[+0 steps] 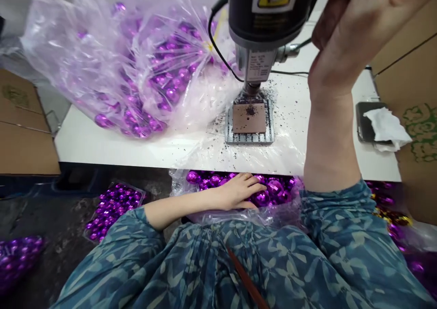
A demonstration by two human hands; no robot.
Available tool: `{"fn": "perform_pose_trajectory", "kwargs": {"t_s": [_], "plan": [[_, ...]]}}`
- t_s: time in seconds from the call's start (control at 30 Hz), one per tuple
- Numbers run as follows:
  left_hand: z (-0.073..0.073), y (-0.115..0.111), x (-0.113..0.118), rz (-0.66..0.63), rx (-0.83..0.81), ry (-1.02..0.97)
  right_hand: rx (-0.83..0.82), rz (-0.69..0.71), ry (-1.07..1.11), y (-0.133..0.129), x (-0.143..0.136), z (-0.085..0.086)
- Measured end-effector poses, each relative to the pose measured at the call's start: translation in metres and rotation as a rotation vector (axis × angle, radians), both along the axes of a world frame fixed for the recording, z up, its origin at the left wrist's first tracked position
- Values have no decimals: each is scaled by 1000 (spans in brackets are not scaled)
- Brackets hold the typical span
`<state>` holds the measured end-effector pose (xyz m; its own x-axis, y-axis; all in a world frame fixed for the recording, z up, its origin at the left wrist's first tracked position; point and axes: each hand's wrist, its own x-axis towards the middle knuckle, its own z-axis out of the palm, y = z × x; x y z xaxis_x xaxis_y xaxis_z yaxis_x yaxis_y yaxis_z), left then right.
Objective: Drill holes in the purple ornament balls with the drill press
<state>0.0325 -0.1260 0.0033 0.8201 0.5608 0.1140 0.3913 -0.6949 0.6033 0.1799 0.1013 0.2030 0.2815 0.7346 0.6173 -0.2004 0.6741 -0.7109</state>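
Observation:
My left hand [241, 191] lies palm down, fingers extended, on shiny purple baubles [275, 188] in a clear plastic bag [273, 215] at my lap. A small bench drill press [251, 63] with a dark motor housing stands in front of me. My right hand [355, 36] is raised beside it, fingers curled round its feed lever [303, 44], whose end the hand hides. Below the drill's chuck, a brown square block [249, 120] with a small hole rests on the slotted metal base [249, 139]. Dark shavings are scattered on and around it.
A large tied bag of purple baubles [170, 81] covers the left of the white table [136, 152]. A phone [367, 124] with a crumpled tissue [385, 124] lies at right. Cardboard boxes [23, 131] flank the table. More baubles [114, 206] sit low at left.

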Motion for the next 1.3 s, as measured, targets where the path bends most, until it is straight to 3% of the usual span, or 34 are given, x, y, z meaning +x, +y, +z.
{"fn": "perform_pose_trajectory", "kwargs": {"t_s": [0.1, 0.13, 0.23, 0.33, 0.4, 0.47, 0.53, 0.6, 0.8, 0.97, 1.13, 1.3], "plan": [[23, 39, -26, 80, -56, -214, 239, -96, 81, 3, 1, -6], [31, 58, -40, 175, -69, -287, 273, -100, 65, 4, 1, -8], [46, 135, -87, 625, -62, -394, 304, -131, 0, 1, 4, -12], [44, 224, -122, 817, -154, -236, 299, -162, -1, -4, 3, -11], [39, 274, -134, 913, -129, -49, 285, -185, 7, -8, 2, -8], [34, 310, -138, 1011, -27, 178, 260, -199, 9, -11, 0, -7], [33, 332, -140, 1107, 95, 353, 251, -197, 8, -13, -1, -7], [32, 344, -142, 1159, 182, 458, 265, -184, 12, -13, -1, -9], [27, 360, -153, 1090, 187, 533, 370, -185, 32, -10, -1, -13], [24, 359, -162, 1169, 192, 340, 350, -196, 8, -11, -1, -12], [19, 344, -163, 1076, 137, 123, 304, -226, 10, -13, -1, -12], [21, 309, -158, 1045, -207, -433, 295, -189, 33, -15, -2, -10]]}}
